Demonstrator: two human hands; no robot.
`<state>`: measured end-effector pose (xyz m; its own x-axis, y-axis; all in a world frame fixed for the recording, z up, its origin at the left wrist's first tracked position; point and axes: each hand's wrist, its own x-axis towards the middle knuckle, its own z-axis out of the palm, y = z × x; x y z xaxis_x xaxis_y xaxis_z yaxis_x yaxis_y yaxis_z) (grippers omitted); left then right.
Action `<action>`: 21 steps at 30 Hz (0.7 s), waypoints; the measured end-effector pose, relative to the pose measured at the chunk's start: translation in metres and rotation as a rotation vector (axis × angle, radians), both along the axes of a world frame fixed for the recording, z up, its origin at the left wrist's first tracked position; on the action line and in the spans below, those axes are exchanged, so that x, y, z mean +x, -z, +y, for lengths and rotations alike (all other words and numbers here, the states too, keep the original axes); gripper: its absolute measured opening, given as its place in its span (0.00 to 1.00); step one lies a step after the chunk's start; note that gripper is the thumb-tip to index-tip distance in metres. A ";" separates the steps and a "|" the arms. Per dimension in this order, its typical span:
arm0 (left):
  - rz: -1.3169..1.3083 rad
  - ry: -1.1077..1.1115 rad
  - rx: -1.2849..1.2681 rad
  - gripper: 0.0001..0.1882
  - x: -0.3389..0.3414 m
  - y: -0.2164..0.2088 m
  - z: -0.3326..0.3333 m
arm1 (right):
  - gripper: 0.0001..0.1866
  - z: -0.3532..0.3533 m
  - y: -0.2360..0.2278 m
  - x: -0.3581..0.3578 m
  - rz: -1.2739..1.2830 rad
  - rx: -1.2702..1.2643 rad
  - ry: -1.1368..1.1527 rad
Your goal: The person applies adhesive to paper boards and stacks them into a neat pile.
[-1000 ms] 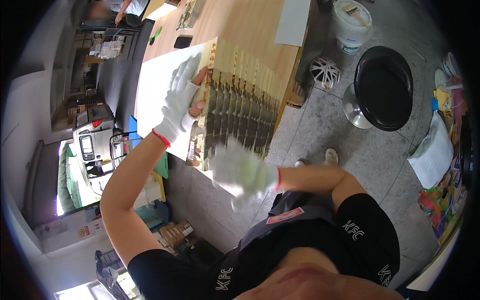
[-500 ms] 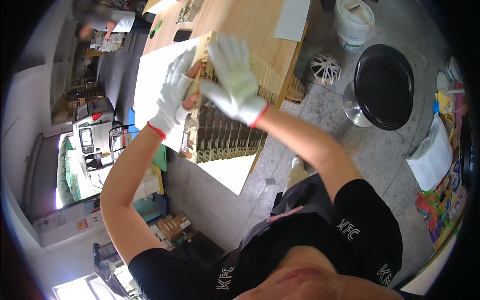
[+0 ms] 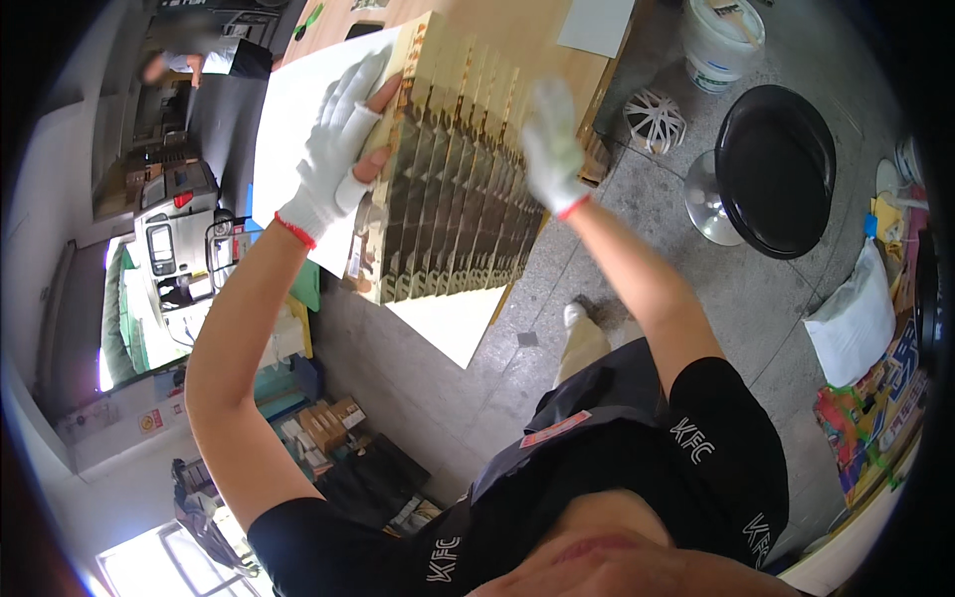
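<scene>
The left arm point(image 3: 234, 348) bends at the elbow. The white-gloved left hand point(image 3: 338, 144) is open, its thumb point(image 3: 372, 164) and one finger point(image 3: 385, 94) poking out bare. The right hand point(image 3: 553, 149) looks blurry, fingers up, near the bench's point(image 3: 532, 35) right edge.

My right hand point(image 3: 554, 154) is all smeary and blurred, but my left hand point(image 3: 333, 144) looks clearer. The white sheet point(image 3: 286, 129) just beside my left hand is so bright it looks washed out. Far below that hand, a window point(image 3: 171, 562) glows white. Right of my right hand, the grey floor point(image 3: 637, 199) is dimmer. Far from both hands, straight lines bend and the corners go black.
</scene>
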<state>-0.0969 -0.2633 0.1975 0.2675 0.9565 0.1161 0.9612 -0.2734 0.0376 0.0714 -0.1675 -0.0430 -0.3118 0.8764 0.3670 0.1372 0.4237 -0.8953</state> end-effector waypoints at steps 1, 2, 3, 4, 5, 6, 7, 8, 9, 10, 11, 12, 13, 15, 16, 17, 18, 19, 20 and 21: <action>-0.012 0.002 -0.004 0.38 -0.002 0.001 -0.001 | 0.30 0.024 0.013 -0.004 0.166 -0.072 -0.024; 0.000 0.012 0.000 0.38 -0.004 0.002 -0.002 | 0.30 0.039 0.022 -0.006 0.306 -0.282 -0.066; 0.010 0.014 0.007 0.37 -0.005 0.003 -0.003 | 0.32 0.036 0.027 -0.010 0.287 -0.238 -0.079; 0.025 0.029 0.025 0.37 -0.006 0.003 -0.003 | 0.33 0.025 0.033 -0.007 0.278 -0.283 -0.074; 0.036 0.021 0.020 0.37 -0.006 0.004 -0.003 | 0.34 0.003 0.035 0.000 0.262 -0.337 -0.066; 0.041 0.034 0.038 0.36 -0.005 0.004 -0.003 | 0.38 -0.033 0.034 0.005 0.270 -0.335 -0.062; 0.052 0.048 0.079 0.33 -0.003 0.004 -0.002 | 0.41 -0.074 0.033 0.014 0.309 -0.544 -0.148; 0.078 0.009 0.068 0.32 0.000 0.004 0.000 | 0.42 -0.126 0.033 0.033 0.454 -0.749 -0.225; 0.098 -0.036 0.056 0.32 0.004 0.003 0.000 | 0.45 -0.172 0.031 0.044 0.582 -0.696 -0.268; 0.130 -0.112 0.020 0.31 0.007 0.001 -0.002 | 0.44 -0.215 0.033 0.068 0.397 -0.791 -0.431; 0.108 -0.149 0.010 0.28 0.011 0.001 -0.005 | 0.42 -0.250 0.036 0.090 0.250 -0.977 -0.594; 0.192 -0.109 0.107 0.32 0.015 -0.003 -0.009 | 0.41 -0.283 0.037 0.118 0.225 -1.127 -0.796; 0.211 -0.255 0.104 0.28 0.016 -0.003 -0.019 | 0.39 -0.300 0.043 0.134 0.214 -1.149 -0.908; -0.005 -0.388 0.355 0.26 0.026 -0.002 -0.044 | 0.27 -0.317 0.052 0.165 -0.082 -0.411 -0.838; -0.189 -0.408 0.273 0.29 0.027 -0.010 -0.062 | 0.23 -0.318 0.054 0.173 -0.143 -0.244 -0.774; -0.327 -0.341 0.262 0.28 0.028 -0.013 -0.079 | 0.17 -0.319 0.056 0.175 -0.108 -0.145 -0.668; -0.462 -0.294 0.252 0.26 0.033 -0.017 -0.100 | 0.16 -0.320 0.056 0.170 -0.142 -0.022 -0.662; -0.509 -0.269 0.307 0.26 0.036 -0.021 -0.123 | 0.15 -0.324 0.054 0.164 -0.025 -0.348 -0.723; -0.549 -0.227 0.408 0.25 0.046 -0.026 -0.143 | 0.15 -0.332 0.051 0.151 -0.082 -0.376 -0.744; -0.591 -0.142 0.455 0.24 0.053 -0.032 -0.163 | 0.15 -0.344 0.046 0.140 -0.043 -0.685 -0.779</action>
<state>-0.0437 -0.4265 0.2297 -0.0833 0.8009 0.5930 0.8433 -0.2603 0.4701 0.2111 -0.5115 -0.0889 -0.8825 0.4428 -0.1586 0.0809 -0.1894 -0.9786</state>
